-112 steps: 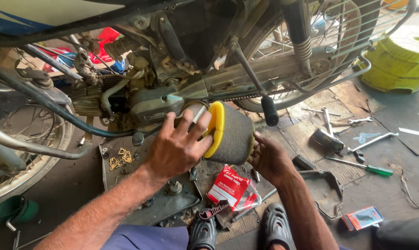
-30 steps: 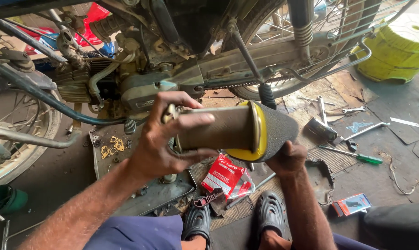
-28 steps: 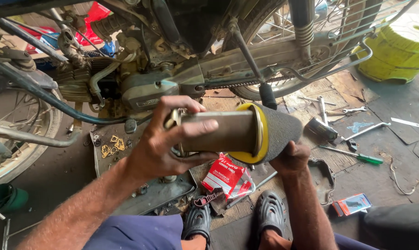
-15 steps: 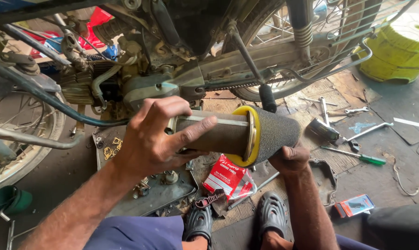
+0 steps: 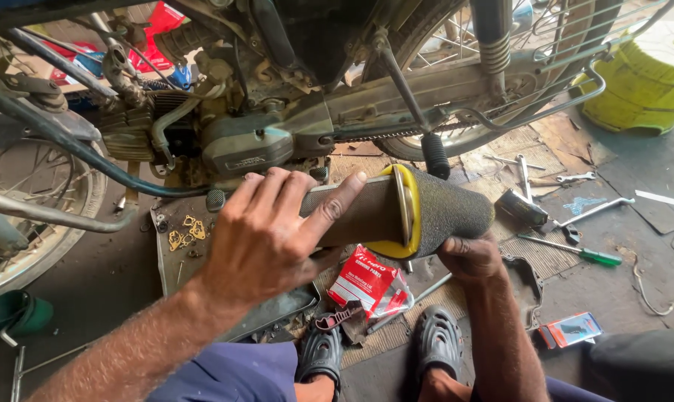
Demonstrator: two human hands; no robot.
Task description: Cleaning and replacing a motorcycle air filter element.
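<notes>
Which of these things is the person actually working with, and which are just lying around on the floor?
In hand:
- air filter, a grey foam cylinder with a yellow ring
- left hand on its top
- right hand under its foam end

Lying about:
- red packet
- green-handled screwdriver
- spanner
- parts tray
- yellow tub

The cylindrical air filter with grey-brown body, yellow ring and dark foam end (image 5: 404,212) lies almost horizontal, lifted above the floor, foam end pointing right.
</notes>
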